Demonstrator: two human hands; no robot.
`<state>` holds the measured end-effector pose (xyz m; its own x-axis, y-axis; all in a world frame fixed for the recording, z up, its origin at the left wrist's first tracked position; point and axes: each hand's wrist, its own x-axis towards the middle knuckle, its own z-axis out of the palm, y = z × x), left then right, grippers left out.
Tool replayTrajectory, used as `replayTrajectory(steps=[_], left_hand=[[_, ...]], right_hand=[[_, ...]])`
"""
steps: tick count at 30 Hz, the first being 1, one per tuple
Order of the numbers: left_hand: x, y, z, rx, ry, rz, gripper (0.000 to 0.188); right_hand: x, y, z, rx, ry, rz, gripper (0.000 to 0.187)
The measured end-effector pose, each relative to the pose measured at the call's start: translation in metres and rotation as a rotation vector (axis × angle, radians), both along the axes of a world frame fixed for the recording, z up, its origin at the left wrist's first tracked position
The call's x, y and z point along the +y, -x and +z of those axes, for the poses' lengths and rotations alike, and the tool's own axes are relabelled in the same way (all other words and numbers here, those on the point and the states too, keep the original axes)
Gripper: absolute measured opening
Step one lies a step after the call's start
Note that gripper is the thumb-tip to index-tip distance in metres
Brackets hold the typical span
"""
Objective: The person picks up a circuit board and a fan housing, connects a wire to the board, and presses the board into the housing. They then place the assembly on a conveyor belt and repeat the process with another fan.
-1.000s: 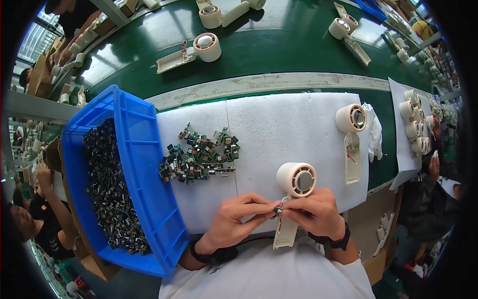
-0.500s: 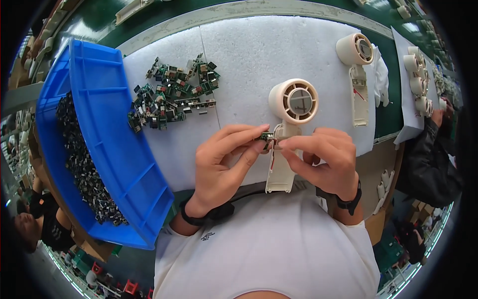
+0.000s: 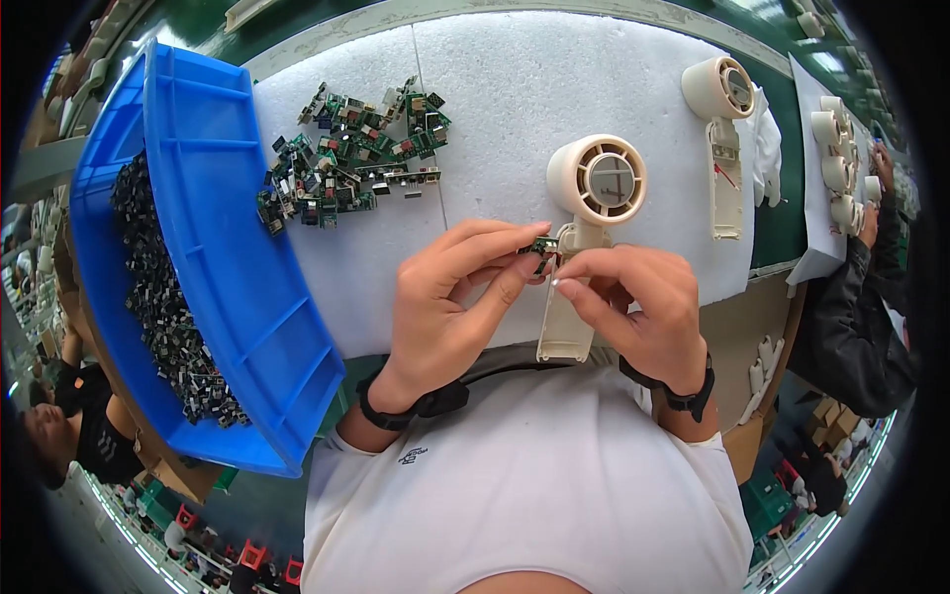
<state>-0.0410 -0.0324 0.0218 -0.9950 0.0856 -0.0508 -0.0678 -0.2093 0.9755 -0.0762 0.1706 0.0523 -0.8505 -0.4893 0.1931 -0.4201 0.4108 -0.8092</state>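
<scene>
1. A busy workshop: a green counter (image 3: 784, 233) carries a white foam sheet (image 3: 495, 99). Clock positions below are read from the small green circuit board.
2. The circuit board (image 3: 540, 245) is in front of the wearer, just beside the neck of a cream handheld fan (image 3: 579, 178).
3. At 8 o'clock, the left hand (image 3: 445, 297) pinches the board, its thumb and index fingers (image 3: 505, 290) closed on it.
4. At 4 o'clock, the right hand (image 3: 648, 302) has thumb and index tips nearly together by the fan's handle; whether they grip anything is too small to tell.
5. The fan's round, slotted head sits at 1 o'clock; its hollow handle (image 3: 566, 335) extends between 5 and 6.
6. At 10 o'clock, a loose pile of circuit boards (image 3: 356, 148) lies on the foam.
7. At 9 o'clock, a blue bin (image 3: 233, 287) holds a heap of small dark parts (image 3: 173, 287).
8. Between 1 and 2 o'clock lies a second fan (image 3: 711, 89), with white cloth (image 3: 766, 153) just beside it.
9. Farther out, between 2 and 3, more fans (image 3: 836, 173) stand grouped; between 3 and 4 is a co-worker in a dark jacket (image 3: 856, 342).
</scene>
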Motion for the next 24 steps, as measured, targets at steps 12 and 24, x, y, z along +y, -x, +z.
replayTrajectory(steps=[12,24], left_hand=[[-0.002,-0.008,-0.001,0.14,0.196,-0.015,0.034],[0.003,-0.003,0.006,0.195,0.298,0.019,0.037]], right_hand=[[-0.016,-0.018,-0.004,-0.092,0.068,-0.27,0.01],[-0.016,-0.018,0.005,-0.08,0.053,-0.33,0.012]])
